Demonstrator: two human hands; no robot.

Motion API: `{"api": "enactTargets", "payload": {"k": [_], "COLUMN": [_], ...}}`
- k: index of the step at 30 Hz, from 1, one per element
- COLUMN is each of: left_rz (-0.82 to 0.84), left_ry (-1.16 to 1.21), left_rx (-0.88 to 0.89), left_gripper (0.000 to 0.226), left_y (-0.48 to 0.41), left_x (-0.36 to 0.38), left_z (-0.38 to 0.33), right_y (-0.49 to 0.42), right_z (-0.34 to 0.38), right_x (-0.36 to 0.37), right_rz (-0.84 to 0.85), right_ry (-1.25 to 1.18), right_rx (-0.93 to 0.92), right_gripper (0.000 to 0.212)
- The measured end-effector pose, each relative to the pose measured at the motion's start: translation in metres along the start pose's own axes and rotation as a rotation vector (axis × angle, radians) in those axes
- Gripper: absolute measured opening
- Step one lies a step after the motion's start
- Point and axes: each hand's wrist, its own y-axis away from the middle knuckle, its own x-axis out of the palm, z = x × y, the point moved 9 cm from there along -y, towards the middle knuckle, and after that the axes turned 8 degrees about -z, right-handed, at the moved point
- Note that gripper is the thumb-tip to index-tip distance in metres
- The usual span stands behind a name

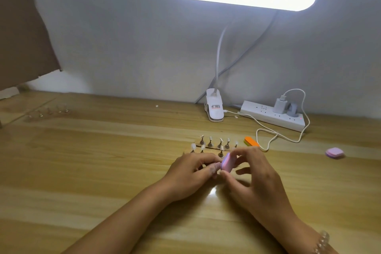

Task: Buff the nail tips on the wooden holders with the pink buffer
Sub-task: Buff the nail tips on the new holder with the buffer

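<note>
My right hand (252,173) grips a small pink buffer (226,162) between thumb and fingers, tilted on edge. My left hand (191,171) sits just left of it with fingers curled, pinching something small against the buffer; what it holds is hidden by the fingers. Right behind both hands stand two wooden holders (214,146) with several clear nail tips (210,139) on little metal stands in two rows.
A clip lamp base (214,109) and a white power strip (272,116) with a charger and looping cable stand at the back right. An orange-green buffer (251,142) lies right of the holders. A second pink block (335,152) lies far right. More nail stands (49,112) sit back left.
</note>
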Motion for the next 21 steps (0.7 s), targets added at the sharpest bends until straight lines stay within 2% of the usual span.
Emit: {"api": "enactTargets", "payload": {"k": [2, 6, 10, 12, 16, 21], "left_rz": [0.006, -0.012, -0.037, -0.045, -0.037, -0.041], "left_ry": [0.0, 0.044, 0.077, 0.079, 0.091, 0.101], "left_rx": [-0.004, -0.014, -0.019, -0.018, 0.014, -0.003], "left_gripper": [0.026, 0.023, 0.018, 0.024, 0.027, 0.023], "left_y": [0.0, 0.0, -0.003, -0.003, -0.002, -0.003], "left_x": [0.001, 0.001, 0.0, 0.0, -0.001, -0.001], "left_z": [0.001, 0.001, 0.005, 0.007, 0.002, 0.005], "right_y": [0.003, -0.002, 0.002, 0.004, -0.001, 0.002], "right_z": [0.0, -0.014, 0.0, 0.009, -0.004, 0.007], "right_x": [0.005, -0.007, -0.001, 0.005, -0.003, 0.002], "right_rz": [0.046, -0.051, 0.01, 0.058, 0.001, 0.054], "right_ry": [-0.037, -0.02, 0.006, 0.017, 0.003, -0.005], "right_rx": [0.011, 0.105, 0.021, -0.047, 0.057, -0.027], "right_gripper": [0.04, 0.036, 0.037, 0.036, 0.031, 0.036]}}
